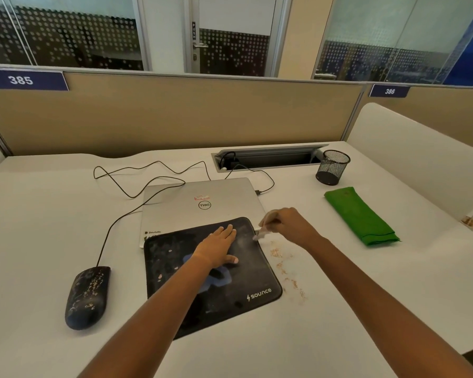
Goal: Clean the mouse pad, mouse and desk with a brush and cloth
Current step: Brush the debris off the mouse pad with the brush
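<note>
Nearest to us, two bare forearms reach out from the front edge of the desk [38, 214]. Just past them we see the black mouse pad [230, 304], lying near the middle of the front edge and turned slightly, its surface smeared with pale dust and specks. To its left, toward the front left corner, the dark mouse [88, 297] sits apart from the pad and is flecked with light crumbs.

The left hand [220, 245] lies flat on the pad's far half, fingers straight and together, pressing it down. At the pad's far right corner, the right hand [290, 225] curls its fingers around a pale brush [261, 234], which is blurred; we cannot tell its exact shape. Its tip meets the pad's right edge. Brownish crumbs [287, 271] are scattered on the desk just beside that edge.

The pad's far edge overlaps a closed silver laptop [202, 197]. The mouse's cable [115, 227] loops across the desk behind it. Toward the right edge we see the folded green cloth [361, 216], well apart from both hands. Farther back stands a black mesh cup [333, 167], beside an open cable hatch [268, 159] near the back edge. A tan partition [175, 115] rises behind.
</note>
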A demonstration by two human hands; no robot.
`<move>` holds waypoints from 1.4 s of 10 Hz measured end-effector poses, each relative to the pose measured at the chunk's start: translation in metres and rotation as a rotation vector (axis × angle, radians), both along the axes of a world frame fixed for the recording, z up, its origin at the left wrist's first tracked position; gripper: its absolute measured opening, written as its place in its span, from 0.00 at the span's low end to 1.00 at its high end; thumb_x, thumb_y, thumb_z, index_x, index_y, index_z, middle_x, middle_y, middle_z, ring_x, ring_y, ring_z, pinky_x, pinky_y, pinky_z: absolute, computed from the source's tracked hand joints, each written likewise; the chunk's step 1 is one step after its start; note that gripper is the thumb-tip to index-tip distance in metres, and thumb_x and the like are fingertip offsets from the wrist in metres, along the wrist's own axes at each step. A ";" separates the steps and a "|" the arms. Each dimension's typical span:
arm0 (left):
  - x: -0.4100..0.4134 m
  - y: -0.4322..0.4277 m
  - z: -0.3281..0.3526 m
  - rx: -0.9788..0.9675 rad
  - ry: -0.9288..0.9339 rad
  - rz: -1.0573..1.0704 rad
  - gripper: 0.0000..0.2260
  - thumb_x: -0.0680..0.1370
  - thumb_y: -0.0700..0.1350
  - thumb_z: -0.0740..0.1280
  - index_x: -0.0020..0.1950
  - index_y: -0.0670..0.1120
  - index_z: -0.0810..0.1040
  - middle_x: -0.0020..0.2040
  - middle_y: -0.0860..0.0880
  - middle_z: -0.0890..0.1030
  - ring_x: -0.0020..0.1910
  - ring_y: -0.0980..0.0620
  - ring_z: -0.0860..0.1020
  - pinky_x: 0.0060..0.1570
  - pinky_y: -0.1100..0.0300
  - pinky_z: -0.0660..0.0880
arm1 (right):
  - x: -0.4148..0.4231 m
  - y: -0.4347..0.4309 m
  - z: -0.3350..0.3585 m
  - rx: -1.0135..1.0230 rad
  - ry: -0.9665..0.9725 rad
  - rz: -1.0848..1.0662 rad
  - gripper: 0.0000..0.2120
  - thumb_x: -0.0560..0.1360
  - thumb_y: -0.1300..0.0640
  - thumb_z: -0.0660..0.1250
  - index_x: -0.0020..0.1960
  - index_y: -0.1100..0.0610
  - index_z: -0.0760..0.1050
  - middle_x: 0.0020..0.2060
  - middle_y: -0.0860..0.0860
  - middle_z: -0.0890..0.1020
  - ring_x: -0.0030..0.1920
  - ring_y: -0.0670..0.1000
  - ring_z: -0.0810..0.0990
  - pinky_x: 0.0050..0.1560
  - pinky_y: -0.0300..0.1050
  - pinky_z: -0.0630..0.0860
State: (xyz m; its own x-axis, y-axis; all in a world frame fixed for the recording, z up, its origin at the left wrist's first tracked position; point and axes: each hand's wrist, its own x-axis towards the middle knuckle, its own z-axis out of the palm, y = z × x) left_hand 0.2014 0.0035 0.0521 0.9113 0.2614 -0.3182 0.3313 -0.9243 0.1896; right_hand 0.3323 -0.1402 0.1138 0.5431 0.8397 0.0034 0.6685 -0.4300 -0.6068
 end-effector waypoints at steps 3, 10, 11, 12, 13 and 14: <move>0.000 0.003 -0.003 0.028 0.002 -0.016 0.34 0.80 0.49 0.61 0.78 0.45 0.43 0.79 0.48 0.42 0.78 0.47 0.44 0.76 0.50 0.50 | -0.015 -0.004 -0.015 -0.112 0.050 0.006 0.06 0.73 0.67 0.65 0.47 0.67 0.80 0.50 0.59 0.83 0.44 0.48 0.77 0.40 0.27 0.68; -0.001 -0.003 -0.006 0.107 0.007 -0.004 0.34 0.80 0.48 0.60 0.77 0.45 0.42 0.79 0.48 0.42 0.78 0.46 0.45 0.76 0.50 0.50 | -0.036 -0.046 -0.025 -0.085 0.085 0.011 0.04 0.72 0.66 0.67 0.42 0.64 0.81 0.44 0.57 0.84 0.39 0.45 0.77 0.42 0.30 0.71; 0.000 -0.003 -0.005 0.109 0.014 -0.004 0.33 0.80 0.48 0.60 0.78 0.45 0.42 0.79 0.48 0.42 0.78 0.46 0.45 0.76 0.50 0.50 | -0.034 -0.059 -0.017 -0.155 0.207 0.028 0.05 0.70 0.71 0.65 0.39 0.66 0.79 0.39 0.53 0.82 0.35 0.44 0.76 0.35 0.28 0.72; 0.000 -0.004 -0.004 0.117 0.019 0.000 0.33 0.80 0.48 0.60 0.78 0.45 0.42 0.79 0.48 0.42 0.78 0.46 0.46 0.76 0.50 0.50 | -0.031 -0.057 -0.005 -0.152 0.276 0.042 0.13 0.71 0.70 0.66 0.32 0.56 0.76 0.39 0.53 0.82 0.31 0.41 0.78 0.34 0.29 0.75; -0.003 -0.009 -0.005 0.166 0.004 0.053 0.32 0.81 0.50 0.59 0.78 0.44 0.43 0.79 0.46 0.43 0.78 0.46 0.46 0.76 0.49 0.49 | -0.029 -0.044 -0.002 -0.036 0.180 -0.013 0.06 0.72 0.67 0.67 0.38 0.61 0.79 0.47 0.60 0.83 0.36 0.47 0.78 0.40 0.34 0.77; -0.008 -0.019 -0.013 0.196 -0.071 0.193 0.31 0.81 0.52 0.56 0.78 0.44 0.44 0.79 0.44 0.45 0.77 0.44 0.47 0.76 0.49 0.49 | -0.035 -0.030 -0.011 0.090 0.138 -0.094 0.04 0.72 0.65 0.68 0.44 0.64 0.81 0.47 0.58 0.84 0.41 0.47 0.78 0.46 0.36 0.74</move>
